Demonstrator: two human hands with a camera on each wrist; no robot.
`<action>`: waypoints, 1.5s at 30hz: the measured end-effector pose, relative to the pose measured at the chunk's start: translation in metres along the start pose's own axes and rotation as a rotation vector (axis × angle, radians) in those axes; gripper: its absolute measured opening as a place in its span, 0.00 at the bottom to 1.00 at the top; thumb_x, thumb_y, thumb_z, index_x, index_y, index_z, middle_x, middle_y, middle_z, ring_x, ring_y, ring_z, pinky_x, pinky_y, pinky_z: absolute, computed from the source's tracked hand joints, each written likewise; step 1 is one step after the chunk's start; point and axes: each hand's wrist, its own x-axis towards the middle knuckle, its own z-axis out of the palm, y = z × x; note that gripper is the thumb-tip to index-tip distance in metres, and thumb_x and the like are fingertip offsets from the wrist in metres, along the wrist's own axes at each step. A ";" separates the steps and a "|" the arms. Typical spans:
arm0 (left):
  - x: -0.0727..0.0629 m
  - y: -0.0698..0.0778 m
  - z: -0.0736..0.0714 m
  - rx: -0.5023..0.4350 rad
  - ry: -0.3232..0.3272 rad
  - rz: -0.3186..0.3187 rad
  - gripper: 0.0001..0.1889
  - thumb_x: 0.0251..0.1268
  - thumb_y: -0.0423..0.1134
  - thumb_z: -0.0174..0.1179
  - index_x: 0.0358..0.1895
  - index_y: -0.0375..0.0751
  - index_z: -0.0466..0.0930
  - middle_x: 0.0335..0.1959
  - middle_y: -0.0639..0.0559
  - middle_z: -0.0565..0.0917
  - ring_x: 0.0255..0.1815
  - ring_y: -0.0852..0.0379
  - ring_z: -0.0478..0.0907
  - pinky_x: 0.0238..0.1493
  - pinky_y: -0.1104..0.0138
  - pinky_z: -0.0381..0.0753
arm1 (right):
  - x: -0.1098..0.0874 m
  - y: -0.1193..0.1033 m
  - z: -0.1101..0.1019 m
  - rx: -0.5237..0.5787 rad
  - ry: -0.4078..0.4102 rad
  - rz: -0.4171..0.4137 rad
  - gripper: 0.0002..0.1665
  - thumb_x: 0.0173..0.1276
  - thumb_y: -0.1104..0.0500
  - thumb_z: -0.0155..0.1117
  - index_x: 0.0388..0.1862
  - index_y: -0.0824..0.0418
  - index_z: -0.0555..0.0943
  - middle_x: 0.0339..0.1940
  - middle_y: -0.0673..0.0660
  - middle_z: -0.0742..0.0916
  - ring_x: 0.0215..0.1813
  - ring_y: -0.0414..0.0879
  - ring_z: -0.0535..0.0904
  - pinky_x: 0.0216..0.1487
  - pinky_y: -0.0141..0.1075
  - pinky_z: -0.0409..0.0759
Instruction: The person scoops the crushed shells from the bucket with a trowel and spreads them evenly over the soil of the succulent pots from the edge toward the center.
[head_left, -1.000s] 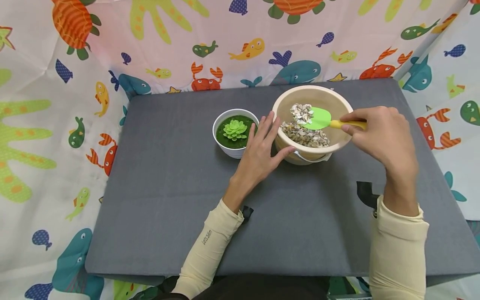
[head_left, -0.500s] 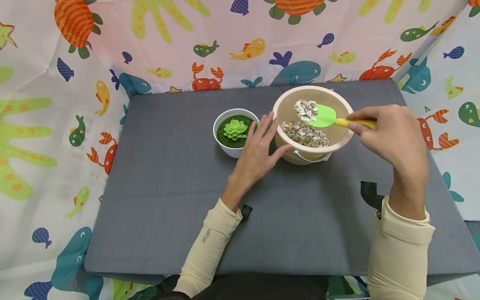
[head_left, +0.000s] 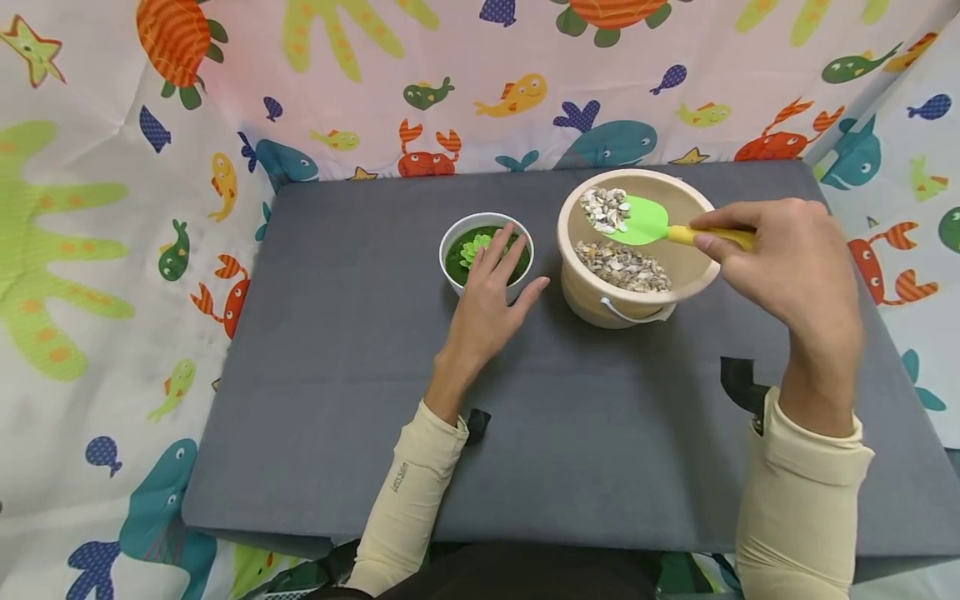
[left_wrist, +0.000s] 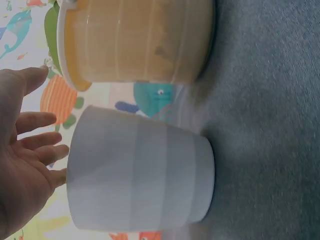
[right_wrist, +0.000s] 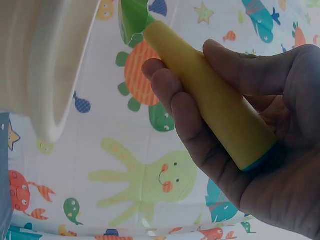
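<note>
My right hand (head_left: 795, 267) grips the yellow handle of a small toy shovel (right_wrist: 210, 95). Its green blade (head_left: 643, 222) carries a heap of pebbles (head_left: 604, 208) over the cream bucket (head_left: 705, 279). More gravel (head_left: 622, 267) lies at the bottom of that bucket. Over the near side of a white pot (head_left: 448, 250) my left hand (head_left: 483, 312) spreads its straight fingers, partly covering the green succulent (head_left: 474, 247) inside. The left wrist view shows that hand beside the rim of the white pot (left_wrist: 140, 170), fingertips close to it.
A grey cloth-covered table (head_left: 337, 333) carries the pot and bucket side by side, a narrow gap between them. The bucket's white handle (head_left: 630, 315) hangs down in front. Behind the table hangs a curtain (head_left: 360, 100) printed with sea animals.
My left hand has moved left, off the bucket's side and over the white pot. The loaded shovel has been raised slightly and stays above the bucket. The head view has shifted a little.
</note>
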 end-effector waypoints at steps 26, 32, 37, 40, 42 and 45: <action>-0.015 -0.033 -0.034 0.006 0.089 -0.134 0.38 0.73 0.50 0.66 0.79 0.35 0.66 0.82 0.39 0.66 0.85 0.43 0.60 0.87 0.50 0.54 | 0.015 -0.028 0.028 0.051 -0.073 -0.103 0.11 0.69 0.61 0.71 0.47 0.62 0.93 0.36 0.64 0.92 0.29 0.41 0.70 0.26 0.32 0.61; -0.016 -0.037 -0.037 0.009 0.086 -0.140 0.40 0.73 0.50 0.67 0.80 0.36 0.63 0.82 0.38 0.65 0.85 0.42 0.59 0.87 0.50 0.53 | 0.020 -0.033 0.036 0.058 -0.103 -0.139 0.11 0.69 0.62 0.70 0.48 0.61 0.92 0.39 0.64 0.93 0.36 0.48 0.75 0.29 0.30 0.63; -0.016 -0.039 -0.038 0.019 0.087 -0.137 0.41 0.72 0.51 0.67 0.80 0.36 0.63 0.83 0.38 0.64 0.85 0.42 0.59 0.87 0.50 0.53 | 0.023 -0.034 0.040 0.067 -0.127 -0.136 0.12 0.69 0.62 0.70 0.50 0.60 0.92 0.41 0.63 0.93 0.38 0.50 0.78 0.30 0.31 0.65; -0.016 -0.040 -0.039 0.013 0.085 -0.141 0.41 0.71 0.52 0.68 0.80 0.36 0.63 0.83 0.39 0.63 0.85 0.42 0.59 0.87 0.49 0.55 | 0.024 -0.036 0.043 0.064 -0.139 -0.133 0.13 0.69 0.62 0.70 0.50 0.61 0.92 0.41 0.64 0.93 0.36 0.50 0.77 0.27 0.32 0.65; -0.017 -0.042 -0.040 0.007 0.083 -0.149 0.42 0.71 0.52 0.68 0.80 0.36 0.63 0.83 0.39 0.62 0.85 0.41 0.59 0.86 0.48 0.56 | 0.025 -0.037 0.044 0.064 -0.145 -0.134 0.13 0.69 0.62 0.70 0.50 0.62 0.92 0.40 0.64 0.93 0.35 0.50 0.77 0.26 0.32 0.65; -0.019 -0.043 -0.041 0.001 0.079 -0.166 0.42 0.71 0.53 0.67 0.81 0.38 0.61 0.84 0.39 0.61 0.86 0.41 0.57 0.86 0.46 0.56 | 0.025 -0.039 0.046 0.065 -0.145 -0.147 0.12 0.68 0.63 0.71 0.49 0.62 0.92 0.40 0.64 0.93 0.35 0.50 0.78 0.26 0.31 0.66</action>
